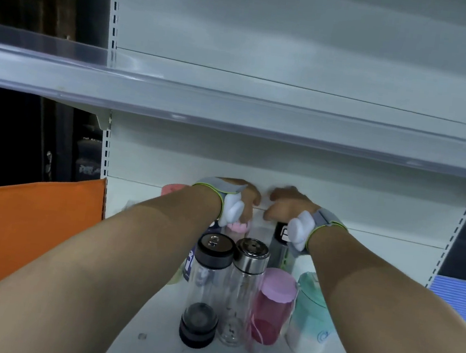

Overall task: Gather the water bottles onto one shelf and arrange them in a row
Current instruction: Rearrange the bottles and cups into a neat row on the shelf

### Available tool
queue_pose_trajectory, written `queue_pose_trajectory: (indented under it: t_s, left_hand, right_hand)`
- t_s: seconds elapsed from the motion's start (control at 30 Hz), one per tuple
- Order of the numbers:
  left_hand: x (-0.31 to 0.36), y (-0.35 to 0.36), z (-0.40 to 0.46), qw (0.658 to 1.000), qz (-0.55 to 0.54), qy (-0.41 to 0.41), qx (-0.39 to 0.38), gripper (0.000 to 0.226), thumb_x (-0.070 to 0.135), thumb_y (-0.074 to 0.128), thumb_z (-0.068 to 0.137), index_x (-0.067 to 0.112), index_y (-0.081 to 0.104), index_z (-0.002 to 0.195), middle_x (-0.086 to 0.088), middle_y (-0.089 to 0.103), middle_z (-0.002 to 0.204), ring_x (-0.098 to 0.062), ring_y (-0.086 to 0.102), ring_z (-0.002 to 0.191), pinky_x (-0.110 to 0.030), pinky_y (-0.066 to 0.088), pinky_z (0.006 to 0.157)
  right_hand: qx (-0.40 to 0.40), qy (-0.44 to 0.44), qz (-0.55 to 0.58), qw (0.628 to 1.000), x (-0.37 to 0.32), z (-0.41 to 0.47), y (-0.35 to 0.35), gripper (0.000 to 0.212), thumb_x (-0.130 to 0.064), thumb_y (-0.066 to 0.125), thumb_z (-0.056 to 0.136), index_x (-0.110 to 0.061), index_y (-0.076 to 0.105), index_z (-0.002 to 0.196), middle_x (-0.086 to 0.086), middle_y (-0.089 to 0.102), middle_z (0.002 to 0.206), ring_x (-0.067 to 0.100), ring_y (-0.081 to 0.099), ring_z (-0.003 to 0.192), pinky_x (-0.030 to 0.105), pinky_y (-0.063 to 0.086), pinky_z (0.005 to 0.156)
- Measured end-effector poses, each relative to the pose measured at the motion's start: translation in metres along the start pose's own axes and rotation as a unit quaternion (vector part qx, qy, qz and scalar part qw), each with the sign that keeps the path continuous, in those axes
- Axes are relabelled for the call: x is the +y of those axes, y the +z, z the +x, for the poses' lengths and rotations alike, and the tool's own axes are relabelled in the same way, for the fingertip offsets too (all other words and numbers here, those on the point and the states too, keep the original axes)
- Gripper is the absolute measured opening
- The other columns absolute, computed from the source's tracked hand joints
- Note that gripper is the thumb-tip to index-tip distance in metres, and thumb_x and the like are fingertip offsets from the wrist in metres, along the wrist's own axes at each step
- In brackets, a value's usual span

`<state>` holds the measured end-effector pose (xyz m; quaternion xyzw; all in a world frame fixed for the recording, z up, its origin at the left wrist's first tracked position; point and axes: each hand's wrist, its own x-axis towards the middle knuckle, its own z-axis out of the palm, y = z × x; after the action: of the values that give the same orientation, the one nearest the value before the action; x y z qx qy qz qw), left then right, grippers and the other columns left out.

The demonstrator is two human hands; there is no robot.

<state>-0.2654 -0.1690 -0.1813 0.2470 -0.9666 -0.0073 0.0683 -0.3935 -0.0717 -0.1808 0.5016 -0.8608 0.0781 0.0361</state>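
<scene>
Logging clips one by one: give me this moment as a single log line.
stage: gathering | left hand: at back, over pink-lid bottle | right hand: at back, over dark bottle | front row: four bottles upright | grasp: unclear

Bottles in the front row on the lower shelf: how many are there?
4, left to right: black-capped clear bottle, steel-capped clear bottle, pink bottle, mint bottle. More stand behind them, partly hidden by the hands.
</scene>
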Motion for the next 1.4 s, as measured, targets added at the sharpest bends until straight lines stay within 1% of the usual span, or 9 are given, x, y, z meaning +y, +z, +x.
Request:
queue_pose_trajectory:
  t_s: [0.2, 0.4, 0.6, 0.77, 0.83, 0.93, 1.1, 1.3, 1.4]
  left_hand:
    - [0.006, 0.008, 0.013, 0.995, 0.055, 0.023, -0.074, 0.057, 0.017, 0.071, 0.087, 0.020, 0.047, 0.139, -0.001, 0.050, 0.135, -0.019, 0.055, 0.116, -0.022, 0.040, 0.091]
    - [0.003, 0.009, 0.017, 0.995, 0.078, 0.016, -0.053, 0.049, 0.015, 0.071, 0.082, 0.007, 0.058, 0.128, -0.008, 0.059, 0.127, -0.020, 0.056, 0.098, -0.022, 0.034, 0.081]
    - [-0.007, 0.022, 0.012, 0.996, 0.078, 0.038, 0.008, 0.026, 0.016, 0.078, 0.063, 0.025, 0.055, 0.072, 0.009, 0.051, 0.066, -0.011, 0.054, 0.058, -0.015, 0.037, 0.047]
    - [-0.003, 0.017, 0.002, 0.998, 0.031, 0.051, -0.004, 0.031, 0.002, 0.071, 0.073, 0.021, 0.049, 0.062, 0.013, 0.037, 0.057, -0.002, 0.035, 0.049, -0.014, 0.038, 0.057]
    - [-0.001, 0.020, 0.002, 0.998, 0.054, 0.040, 0.010, 0.024, 0.007, 0.071, 0.072, 0.020, 0.051, 0.066, 0.012, 0.039, 0.057, -0.008, 0.041, 0.053, -0.009, 0.031, 0.048]
    - [0.004, 0.023, 0.002, 0.999, 0.021, -0.003, 0.034, 0.017, 0.018, 0.069, 0.083, 0.012, 0.052, 0.081, -0.002, 0.046, 0.074, -0.014, 0.048, 0.078, -0.024, 0.047, 0.074]
    - [0.018, 0.004, -0.019, 0.995, -0.023, -0.022, 0.098, 0.049, 0.023, 0.066, 0.086, 0.011, 0.056, 0.133, -0.006, 0.059, 0.127, -0.024, 0.056, 0.116, -0.024, 0.041, 0.087]
    - [0.072, -0.005, -0.053, 0.990, -0.009, -0.017, 0.136, 0.038, 0.029, 0.062, 0.083, 0.014, 0.068, 0.117, -0.004, 0.065, 0.118, -0.022, 0.061, 0.106, -0.022, 0.043, 0.084]
    - [0.094, -0.001, -0.052, 0.998, -0.017, -0.025, 0.059, 0.016, 0.024, 0.062, 0.079, 0.015, 0.069, 0.090, -0.001, 0.067, 0.085, -0.023, 0.063, 0.080, -0.023, 0.049, 0.065]
  right_hand:
    - [-0.028, -0.021, -0.110, 0.993, 0.028, -0.012, 0.027, 0.060, -0.024, 0.082, 0.057, -0.019, 0.061, 0.112, 0.006, 0.062, 0.117, 0.021, 0.064, 0.102, 0.029, 0.057, 0.085]
    - [-0.054, -0.039, -0.061, 0.996, 0.018, -0.003, 0.022, 0.046, -0.016, 0.087, 0.055, -0.009, 0.074, 0.099, 0.006, 0.073, 0.099, 0.013, 0.067, 0.085, 0.020, 0.055, 0.071]
    - [-0.051, -0.076, -0.015, 0.996, -0.002, 0.004, 0.030, 0.055, -0.019, 0.085, 0.066, -0.013, 0.066, 0.117, 0.004, 0.069, 0.113, 0.020, 0.066, 0.099, 0.023, 0.051, 0.079]
    - [-0.033, -0.095, 0.009, 0.995, -0.007, 0.001, 0.032, 0.059, -0.013, 0.083, 0.063, -0.012, 0.065, 0.119, 0.007, 0.071, 0.111, 0.021, 0.068, 0.098, 0.032, 0.058, 0.084]
    - [-0.015, -0.090, 0.039, 0.995, -0.003, 0.000, 0.031, 0.065, -0.014, 0.084, 0.061, -0.012, 0.059, 0.121, 0.011, 0.069, 0.113, 0.026, 0.068, 0.100, 0.033, 0.058, 0.084]
    - [-0.022, -0.068, 0.033, 0.997, -0.002, 0.000, 0.033, 0.076, -0.018, 0.083, 0.067, -0.009, 0.046, 0.133, 0.015, 0.062, 0.120, 0.032, 0.061, 0.110, 0.035, 0.055, 0.087]
    - [-0.024, -0.049, 0.061, 0.997, 0.002, -0.010, 0.023, 0.098, -0.041, 0.084, 0.070, -0.014, 0.029, 0.146, 0.017, 0.043, 0.134, 0.033, 0.051, 0.121, 0.036, 0.051, 0.088]
    - [0.000, -0.064, 0.116, 0.991, 0.021, -0.033, 0.011, 0.095, -0.046, 0.077, 0.076, -0.010, 0.026, 0.147, 0.015, 0.041, 0.137, 0.033, 0.053, 0.118, 0.040, 0.049, 0.096]
    - [0.007, -0.056, 0.113, 0.992, 0.035, -0.047, 0.001, 0.074, -0.036, 0.068, 0.085, -0.002, 0.031, 0.138, 0.019, 0.052, 0.126, 0.033, 0.059, 0.108, 0.038, 0.051, 0.086]
